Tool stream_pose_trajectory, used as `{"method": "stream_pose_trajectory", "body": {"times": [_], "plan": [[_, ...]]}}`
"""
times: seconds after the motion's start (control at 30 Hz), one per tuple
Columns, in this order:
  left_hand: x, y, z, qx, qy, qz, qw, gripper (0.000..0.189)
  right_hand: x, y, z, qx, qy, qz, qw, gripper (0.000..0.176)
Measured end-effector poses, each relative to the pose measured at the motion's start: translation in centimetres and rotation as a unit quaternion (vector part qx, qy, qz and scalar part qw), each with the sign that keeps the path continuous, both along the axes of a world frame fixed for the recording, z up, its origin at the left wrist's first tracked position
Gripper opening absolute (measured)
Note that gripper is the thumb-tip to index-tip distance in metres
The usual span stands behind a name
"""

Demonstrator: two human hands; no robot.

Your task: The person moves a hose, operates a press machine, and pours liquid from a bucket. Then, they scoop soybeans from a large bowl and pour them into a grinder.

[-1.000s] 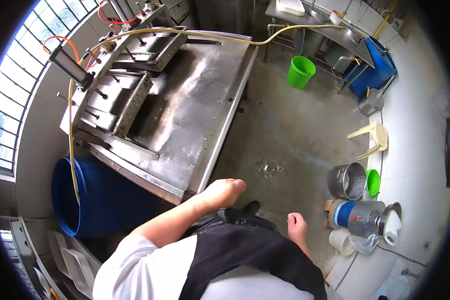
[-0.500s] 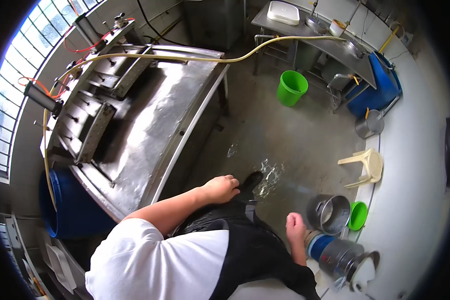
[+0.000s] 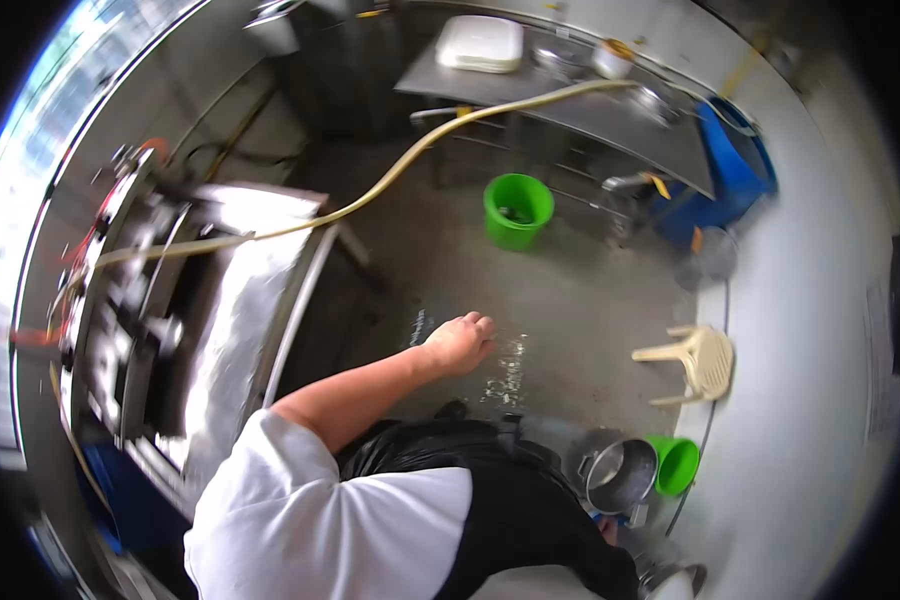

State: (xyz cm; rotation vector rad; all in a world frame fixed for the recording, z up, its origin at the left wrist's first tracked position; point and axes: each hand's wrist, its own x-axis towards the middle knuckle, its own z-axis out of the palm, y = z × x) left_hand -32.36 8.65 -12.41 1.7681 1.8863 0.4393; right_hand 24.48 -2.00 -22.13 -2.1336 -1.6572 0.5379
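Note:
Held out over the wet floor, my left hand [image 3: 460, 343] is palm down, its fingers loosely bent and slightly apart, and nothing shows in it. Below it are the black apron and dark trousers. Only a small part of my right hand [image 3: 608, 528] shows, low at the right beside a metal pot [image 3: 621, 474]. Its fingers are hidden, so its grip cannot be made out. A green container [image 3: 677, 466] stands against that pot.
A metal worktable [image 3: 235, 330] with clamps is at left. A yellowish hose [image 3: 400, 170] runs from it to a steel table [image 3: 570, 103] at the back. A green bucket [image 3: 518, 211], a cream stool [image 3: 705, 362] and a blue barrel [image 3: 735, 150] stand on the floor.
My view has shifted and blurred. My left hand has moved up and forward, away from my thigh. My right hand has dropped lower and is now mostly hidden near the pot.

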Motion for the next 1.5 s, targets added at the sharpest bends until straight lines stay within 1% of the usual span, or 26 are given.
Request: {"method": "stream_pose_trajectory", "body": {"times": [0.03,0.1,0.13,0.17,0.23,0.3,0.37,0.43,0.5,0.57,0.6,0.63,0.7,0.77,0.83,0.87,0.93,1.03,1.07,1.13,1.23,1.27,1.33,1.4,1.47,1.5], "plan": [[2.2,3.1,0.8,0.002,-0.002,-0.035,0.999,0.039,-0.5,2.3,0.2,0.031,0.012,-0.011,0.999,0.033],[7.2,8.5,1.1,0.094,-0.086,0.025,0.992,0.044,-2.3,7.9,2.1,0.021,0.033,-0.033,0.999,0.033],[9.7,11.1,0.1,0.127,-0.109,0.004,0.986,0.046,-3.8,11.5,3.9,-0.005,0.047,-0.046,0.998,0.032],[11.8,13.8,0.4,0.131,-0.107,-0.03,0.985,0.046,-4.0,14.9,3.6,0.051,0.052,-0.012,0.997,0.032],[16.0,19.2,1.5,-0.076,-0.183,-0.153,0.968,0.047,-3.5,21.8,2.6,0.125,0.063,0.025,0.99,0.031],[18.7,23.4,0.7,-0.06,-0.159,-0.221,0.96,0.047,-2.5,27.5,2.5,0.148,0.07,0.012,0.987,0.031],[20.4,28.1,0.2,-0.043,-0.14,-0.277,0.95,0.047,-1.1,32.7,3.3,0.108,0.131,0.013,0.985,0.029],[21.4,33.2,0.0,0.021,-0.033,-0.232,0.972,0.049,1.1,37.3,3.8,0.129,0.129,0.009,0.983,0.027],[22.5,38.1,2.6,0.047,-0.038,-0.208,0.976,0.049,3.9,42.9,4.6,0.158,0.121,0.016,0.98,0.026],[24.1,43.2,4.3,0.068,-0.045,-0.179,0.98,0.048,6.0,48.1,5.7,0.13,0.17,-0.008,0.977,0.027],[24.9,45.5,4.7,0.044,-0.069,-0.141,0.987,0.046,7.0,50.8,6.2,0.132,0.167,-0.008,0.977,0.027],[25.6,47.5,4.9,0.018,-0.095,-0.1,0.99,0.044,8.1,53.9,6.8,0.131,0.182,-0.01,0.975,0.028],[26.8,51.2,3.7,0.028,-0.116,-0.106,0.987,0.042,9.4,60.0,8.3,0.133,0.189,-0.001,0.973,0.029],[28.0,54.8,2.8,0.043,-0.139,-0.107,0.984,0.04,8.6,66.1,9.2,0.197,0.242,-0.034,0.949,0.028],[28.9,58.8,2.9,0.063,-0.156,-0.193,0.967,0.037,7.4,72.0,9.7,0.208,0.219,-0.003,0.953,0.027],[29.1,61.1,3.3,0.073,-0.16,-0.183,0.967,0.037,6.1,74.5,10.3,0.191,0.192,0.033,0.962,0.027],[29.2,66.5,3.8,-0.054,-0.155,-0.218,0.962,0.034,3.8,79.9,9.8,0.154,0.169,0.116,0.967,0.026],[28.8,75.6,-0.6,-0.003,-0.147,-0.258,0.955,0.034,1.0,87.3,8.6,0.101,0.134,0.246,0.955,0.024],[28.8,78.8,-0.7,0.008,-0.156,-0.255,0.954,0.034,0.7,89.9,7.8,0.105,0.123,0.251,0.954,0.024],[29.1,84.1,0.2,-0.042,-0.157,-0.167,0.973,0.034,0.7,94.6,7.3,0.076,0.084,0.362,0.925,0.024],[28.3,91.3,3.5,-0.027,-0.19,-0.172,0.966,0.036,2.3,102.2,9.8,0.031,0.059,0.391,0.918,0.024],[28.0,93.4,3.4,-0.018,-0.209,-0.161,0.964,0.037,2.7,104.8,10.7,0.027,0.057,0.396,0.916,0.024],[27.1,97.0,3.9,-0.014,-0.193,-0.137,0.971,0.038,3.6,110.2,12.5,0.059,0.092,0.288,0.951,0.022],[25.9,98.9,4.2,-0.019,-0.168,-0.107,0.98,0.04,5.1,116.0,10.9,0.11,0.123,0.237,0.957,0.022],[24.8,99.7,4.5,-0.027,-0.196,-0.027,0.98,0.041,4.9,121.2,11.3,0.016,0.31,0.125,0.942,0.027],[24.5,100.3,4.5,-0.03,-0.21,0.009,0.977,0.042,4.7,123.8,11.8,-0.004,0.331,0.112,0.937,0.029]]}}
